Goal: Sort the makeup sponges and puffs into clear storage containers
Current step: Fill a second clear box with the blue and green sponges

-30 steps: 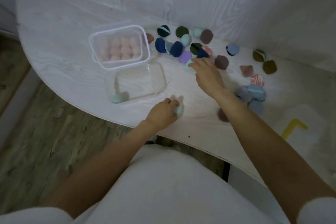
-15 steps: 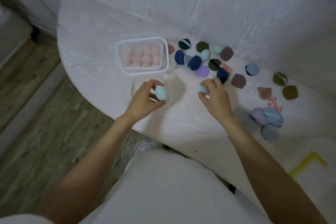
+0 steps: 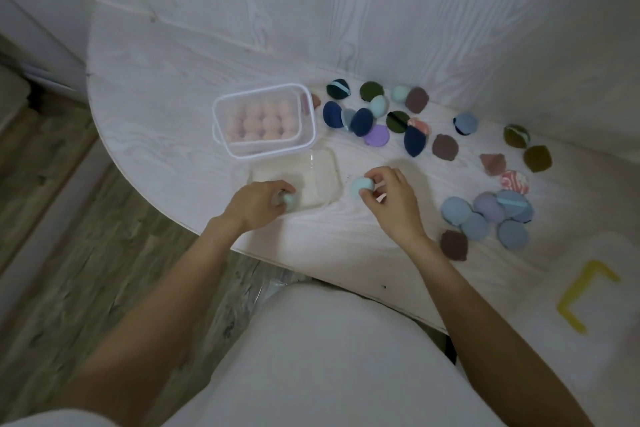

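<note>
Pale-blue egg-shaped foam sponges fill both hands: the left hand (image 3: 258,203) curls round one sponge (image 3: 289,200) at the near corner of the low clear plastic tray (image 3: 325,166), while the right hand (image 3: 389,198) pinches another sponge (image 3: 362,185) just beside it. Behind, the clear lidded box (image 3: 266,152) already holds rows of pink sponges. Most work remains: dark blue, green, brown and lilac puffs (image 3: 486,215) lie scattered across the white wood-grain worktop (image 3: 156,114).
</note>
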A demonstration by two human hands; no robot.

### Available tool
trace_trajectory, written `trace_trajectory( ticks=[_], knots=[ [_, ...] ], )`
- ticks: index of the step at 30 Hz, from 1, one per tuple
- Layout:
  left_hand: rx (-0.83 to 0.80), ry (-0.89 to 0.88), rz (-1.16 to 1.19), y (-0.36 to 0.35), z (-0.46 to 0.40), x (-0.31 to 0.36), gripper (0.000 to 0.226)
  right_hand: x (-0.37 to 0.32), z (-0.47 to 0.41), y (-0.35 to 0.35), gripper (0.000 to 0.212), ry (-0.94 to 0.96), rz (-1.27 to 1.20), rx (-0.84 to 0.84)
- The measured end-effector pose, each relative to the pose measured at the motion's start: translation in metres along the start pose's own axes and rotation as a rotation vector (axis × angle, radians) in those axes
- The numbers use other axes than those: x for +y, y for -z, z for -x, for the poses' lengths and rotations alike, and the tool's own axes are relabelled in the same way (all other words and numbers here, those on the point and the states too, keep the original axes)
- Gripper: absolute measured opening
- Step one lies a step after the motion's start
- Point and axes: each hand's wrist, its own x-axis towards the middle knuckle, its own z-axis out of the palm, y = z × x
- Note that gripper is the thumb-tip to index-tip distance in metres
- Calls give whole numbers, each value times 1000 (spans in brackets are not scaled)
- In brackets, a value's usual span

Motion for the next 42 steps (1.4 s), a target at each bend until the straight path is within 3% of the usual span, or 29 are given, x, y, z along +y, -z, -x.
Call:
trace_trajectory(
  ticks=[5,12,17,23,27,34,42],
  knots=[
    [14,-88,-86,5,9,-11,36,-13,-1,-7,22,-28,-52,17],
    [-100,-112,-124,5,18,-26,37,-36,-5,-24,21,-7,-95,13],
    [-19,-171,-119,1,24,-33,34,-49,-7,-38,20,22,-53,-25],
    [136,-166,-91,3,26,-33,28,-61,-8,-59,23,138,203,-130],
    [15,-148,-135,5,31,-32,34,-64,-10,-76,24,175,345,-174],
    [-139,-223,-219,7,40,-37,44,-60,-8,-89,24,167,387,-181],
    [57,-198,-127,-3,26,-34,41,-64,-13,-91,21,161,511,-205]
  ],
)
